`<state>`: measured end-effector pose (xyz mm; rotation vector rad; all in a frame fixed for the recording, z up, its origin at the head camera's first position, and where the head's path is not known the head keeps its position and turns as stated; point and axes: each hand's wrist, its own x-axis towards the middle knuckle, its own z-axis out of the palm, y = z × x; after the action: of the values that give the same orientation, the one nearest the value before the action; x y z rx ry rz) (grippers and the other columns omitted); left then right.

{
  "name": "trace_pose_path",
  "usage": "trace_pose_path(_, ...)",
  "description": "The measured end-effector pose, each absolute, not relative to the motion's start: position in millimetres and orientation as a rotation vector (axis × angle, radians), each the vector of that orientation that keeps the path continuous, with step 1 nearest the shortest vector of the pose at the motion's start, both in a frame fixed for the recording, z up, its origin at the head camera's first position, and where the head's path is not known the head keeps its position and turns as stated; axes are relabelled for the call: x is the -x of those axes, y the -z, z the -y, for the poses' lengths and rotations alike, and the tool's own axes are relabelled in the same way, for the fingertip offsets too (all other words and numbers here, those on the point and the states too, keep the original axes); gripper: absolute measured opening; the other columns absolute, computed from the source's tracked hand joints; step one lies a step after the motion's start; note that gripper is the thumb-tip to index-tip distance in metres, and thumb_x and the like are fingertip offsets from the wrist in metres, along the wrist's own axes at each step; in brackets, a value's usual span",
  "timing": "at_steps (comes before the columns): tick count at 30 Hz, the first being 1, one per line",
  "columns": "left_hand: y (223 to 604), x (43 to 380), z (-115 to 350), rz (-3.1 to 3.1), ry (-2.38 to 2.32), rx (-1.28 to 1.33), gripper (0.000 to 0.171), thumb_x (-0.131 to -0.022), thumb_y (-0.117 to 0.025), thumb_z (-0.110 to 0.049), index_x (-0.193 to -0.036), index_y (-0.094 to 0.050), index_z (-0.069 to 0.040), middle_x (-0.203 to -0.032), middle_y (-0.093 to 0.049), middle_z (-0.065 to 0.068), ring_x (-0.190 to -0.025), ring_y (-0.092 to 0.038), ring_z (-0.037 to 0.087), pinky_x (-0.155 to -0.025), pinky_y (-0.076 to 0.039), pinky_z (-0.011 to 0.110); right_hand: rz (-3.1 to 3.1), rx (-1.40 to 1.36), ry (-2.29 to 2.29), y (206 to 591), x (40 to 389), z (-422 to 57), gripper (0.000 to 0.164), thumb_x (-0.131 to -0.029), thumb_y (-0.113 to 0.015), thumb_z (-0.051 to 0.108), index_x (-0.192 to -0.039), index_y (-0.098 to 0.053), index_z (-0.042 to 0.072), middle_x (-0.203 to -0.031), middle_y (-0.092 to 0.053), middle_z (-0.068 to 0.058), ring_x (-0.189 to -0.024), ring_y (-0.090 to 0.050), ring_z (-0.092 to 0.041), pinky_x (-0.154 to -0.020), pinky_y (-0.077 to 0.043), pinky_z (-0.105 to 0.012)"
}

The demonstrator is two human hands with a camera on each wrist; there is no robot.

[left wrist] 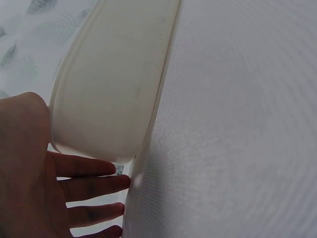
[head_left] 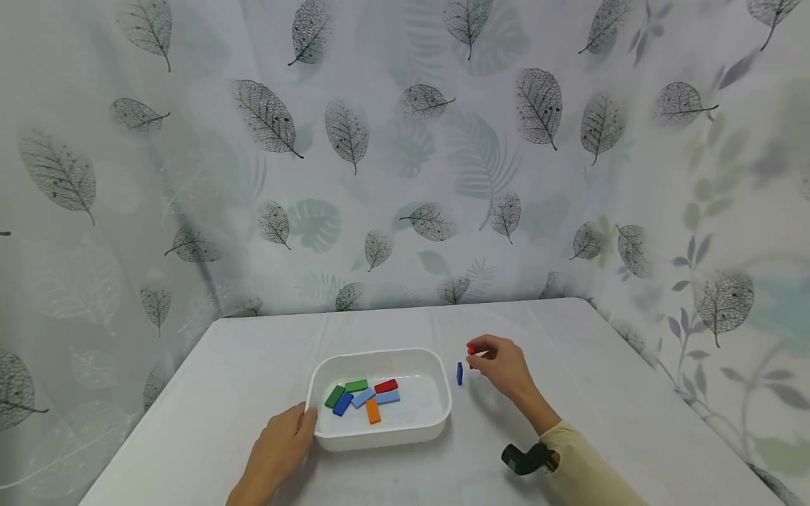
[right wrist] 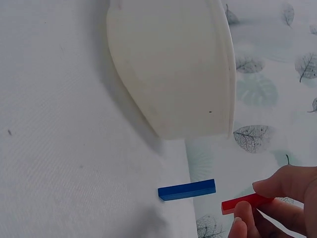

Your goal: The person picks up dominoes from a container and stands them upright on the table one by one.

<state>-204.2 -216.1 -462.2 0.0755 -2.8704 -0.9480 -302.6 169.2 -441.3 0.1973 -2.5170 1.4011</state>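
My right hand point(head_left: 500, 365) pinches a small red block point(right wrist: 247, 202) between thumb and fingers, raised above the table right of the white tub. Just left of it a dark blue block point(head_left: 460, 374) stands on its end on the table; the right wrist view shows its narrow side point(right wrist: 187, 190). My left hand point(head_left: 283, 444) rests against the left end of the white tub point(head_left: 405, 443), its fingers point(left wrist: 94, 188) straight beside the wall. Inside the tub lie green blocks point(head_left: 356, 385), a red block point(head_left: 386, 386), light blue blocks point(head_left: 388, 397), a dark blue block and an orange block point(head_left: 373, 411).
The white-covered table point(head_left: 266, 358) reaches back to a leaf-patterned curtain point(head_left: 405, 176), which also hangs along both sides. A dark wrist strap point(head_left: 528, 459) sits at the right sleeve's cuff point(head_left: 563, 450).
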Motion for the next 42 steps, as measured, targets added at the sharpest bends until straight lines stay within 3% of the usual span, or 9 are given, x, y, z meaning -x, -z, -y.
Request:
trace_pose_path(6, 461.5, 204.6, 217.3, 2.873, 0.939, -0.079, 0.046, -0.109, -0.047, -0.032, -0.130, -0.066, 0.005, -0.118, -0.072, 0.019, -0.093, -0.065, 0.027, -0.086, -0.054, 0.057, 2.543, -0.175, -1.388, 448.6, 306.4, -169.7, 0.025, -0.090, -0.079, 0.005, -0.114, -0.075, 0.001, -0.101, -0.073, -0.006, -0.084, -0.067, -0.021, -0.070, -0.058, -0.034)
trace_pose_path(13, 462.0, 204.2, 217.8, 2.874, 0.931, -0.072, 0.046, -0.109, -0.046, -0.031, -0.130, -0.066, 0.006, -0.121, -0.070, 0.022, -0.105, -0.068, 0.036, -0.091, -0.052, 0.060, 2.574, -0.160, -1.402, 456.5, 307.7, -170.4, 0.023, -0.090, -0.079, 0.005, -0.112, -0.075, 0.001, -0.099, -0.073, -0.005, -0.082, -0.067, -0.020, -0.068, -0.057, -0.033)
trace_pose_path(20, 463.2, 204.6, 217.1, 2.880, 0.943, -0.073, 0.046, -0.109, -0.047, -0.031, -0.130, -0.066, 0.005, -0.120, -0.071, 0.021, -0.099, -0.067, 0.030, -0.089, -0.053, 0.059, 2.582, -0.164, -1.413, 466.4, 309.0, -173.8, 0.022, -0.088, -0.079, 0.004, -0.110, -0.075, 0.002, -0.094, -0.073, -0.002, -0.076, -0.067, -0.017, -0.064, -0.053, -0.034)
trace_pose_path(36, 462.9, 204.3, 217.8, 2.877, 0.933, -0.072, 0.046, -0.109, -0.046, -0.032, -0.130, -0.066, 0.004, -0.120, -0.071, 0.021, -0.097, -0.066, 0.029, -0.089, -0.052, 0.060, 2.605, -0.132, -1.399, 475.0, 311.7, -176.9, 0.020, -0.088, -0.078, 0.004, -0.108, -0.076, 0.002, -0.095, -0.073, -0.003, -0.077, -0.067, -0.018, -0.064, -0.057, -0.032)
trace_pose_path(42, 462.7, 205.1, 216.9, 2.889, 0.923, -0.071, 0.048, -0.110, -0.045, -0.032, -0.132, -0.064, 0.007, -0.124, -0.069, 0.024, -0.115, -0.065, 0.044, -0.095, -0.049, 0.063, 2.614, -0.117, -1.399, 476.0, 311.1, -176.8, 0.020, -0.088, -0.078, 0.003, -0.108, -0.075, 0.003, -0.095, -0.073, -0.003, -0.077, -0.067, -0.017, -0.064, -0.058, -0.032)
